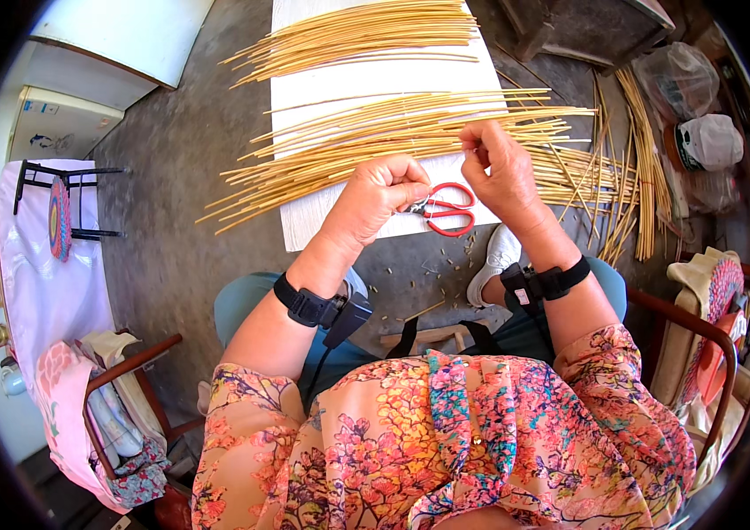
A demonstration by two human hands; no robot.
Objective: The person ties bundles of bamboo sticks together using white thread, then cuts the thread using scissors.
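Thin yellow stalks (375,142) lie crosswise in a loose layer on a white board (322,228) in front of me. Above the layer's near edge, my left hand (378,195) has its thumb and forefinger pinched together. My right hand (501,165) is raised over the stalks' right part, its thumb and forefinger also close together. Whether a fine thread runs between the fingertips is too small to tell. Red-handled scissors (451,212) lie on the board between my hands, their blades partly hidden by my left fingers. Faint thread-like marks cross the stalks near the middle.
Another bundle of stalks (362,36) lies at the board's far end. More stalks (643,165) spread over the floor at right. Cut bits (415,283) litter the concrete near my shoes. Wooden armchairs (686,318) (126,368) flank me. A dark wooden piece of furniture (587,33) stands at far right.
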